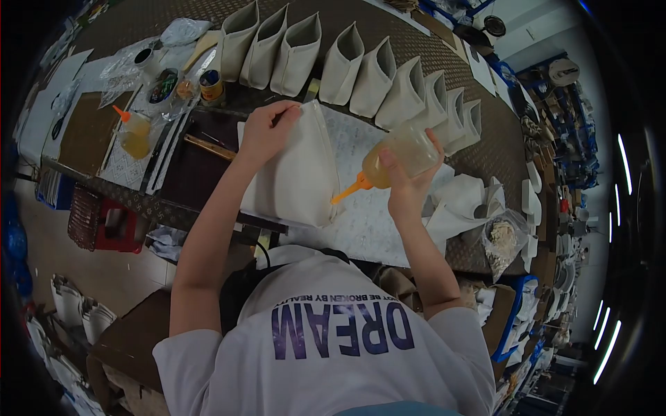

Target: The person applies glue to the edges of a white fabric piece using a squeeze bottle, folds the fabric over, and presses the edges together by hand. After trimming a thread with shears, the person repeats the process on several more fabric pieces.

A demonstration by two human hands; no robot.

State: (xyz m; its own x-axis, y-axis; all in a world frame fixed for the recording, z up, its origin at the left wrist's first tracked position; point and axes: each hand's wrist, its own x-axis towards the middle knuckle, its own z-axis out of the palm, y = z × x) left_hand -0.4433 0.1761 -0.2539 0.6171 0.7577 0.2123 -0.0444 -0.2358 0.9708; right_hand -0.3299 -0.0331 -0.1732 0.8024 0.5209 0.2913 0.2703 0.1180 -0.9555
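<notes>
My right hand (pixel 411 172) is wrapped round a squeeze bottle (pixel 399 158) of yellowish liquid, tipped so its orange nozzle points down and left. The nozzle tip is at the lower right edge of an off-white pouch-like piece (pixel 291 173); whether it touches cannot be made out. At the top of that piece, my left hand (pixel 269 133) pinches the edge between closed fingers. Under the piece lies a whitish sheet (pixel 371 236) on the worktable.
Several off-white open-topped pouches (pixel 298 55) stand in a curved row behind. To the left are a second orange-nozzled bottle (pixel 135 139), a small can (pixel 211 87) and a wooden-handled tool (pixel 209 147). Off-white pieces (pixel 461 204) and a plastic bag (pixel 501 239) lie at the right.
</notes>
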